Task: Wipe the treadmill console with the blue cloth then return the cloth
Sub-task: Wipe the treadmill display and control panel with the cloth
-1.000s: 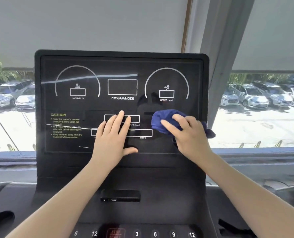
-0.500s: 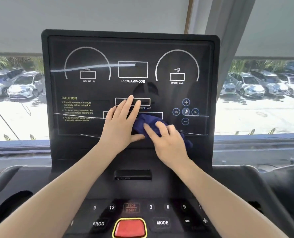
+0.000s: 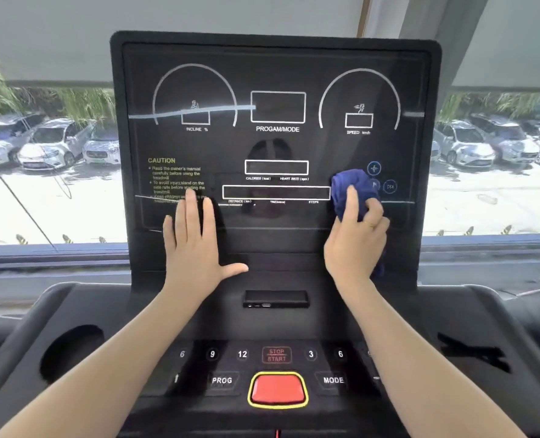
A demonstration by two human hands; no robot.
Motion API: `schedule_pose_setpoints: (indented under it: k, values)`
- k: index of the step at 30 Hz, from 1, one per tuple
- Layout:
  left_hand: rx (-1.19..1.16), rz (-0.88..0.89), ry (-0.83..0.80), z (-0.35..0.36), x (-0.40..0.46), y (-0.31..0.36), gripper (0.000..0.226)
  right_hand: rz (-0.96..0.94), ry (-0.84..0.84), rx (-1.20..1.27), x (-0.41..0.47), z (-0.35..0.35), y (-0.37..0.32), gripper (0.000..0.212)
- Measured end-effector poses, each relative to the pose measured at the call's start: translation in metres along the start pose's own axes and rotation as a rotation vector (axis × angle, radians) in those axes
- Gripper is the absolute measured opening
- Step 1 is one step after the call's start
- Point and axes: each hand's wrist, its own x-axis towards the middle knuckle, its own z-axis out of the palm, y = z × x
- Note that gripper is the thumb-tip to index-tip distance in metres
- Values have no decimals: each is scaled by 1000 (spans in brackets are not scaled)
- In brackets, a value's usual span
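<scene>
Right of center, the right hand (image 3: 355,241) grips the bunched dark blue cloth (image 3: 349,191) against the treadmill console (image 3: 275,147), near its right edge. Lower left, the left hand (image 3: 196,248) lies flat, fingers straight, on the panel.

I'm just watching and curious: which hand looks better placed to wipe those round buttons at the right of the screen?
Probably the right hand: it grips the blue cloth beside the round buttons. The left hand lies flat, without a cloth, on the console's lower left.
</scene>
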Motion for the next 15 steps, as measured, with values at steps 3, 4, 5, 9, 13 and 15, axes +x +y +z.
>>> schedule_pose_setpoints:
  k: [3,4,5,9,13,15]
  values:
    - [-15,-76,-58,7,-4,-9,136,-83,29,-18,-7,9,-15,62]
    - [-17,-86,-63,9,-5,-10,137,-118,43,-29,-10,13,-21,62]
    - [-17,-88,-61,11,-5,-11,137,-163,53,-40,-13,16,-29,60]
    - [-38,-83,-60,11,-3,-10,136,-451,-25,-53,-35,25,-61,60]
    - [-57,-87,-55,11,-4,-10,136,-747,-47,-43,-26,26,-33,57]
    - [-57,-83,-56,14,-5,-11,135,-702,10,-78,-15,17,3,56]
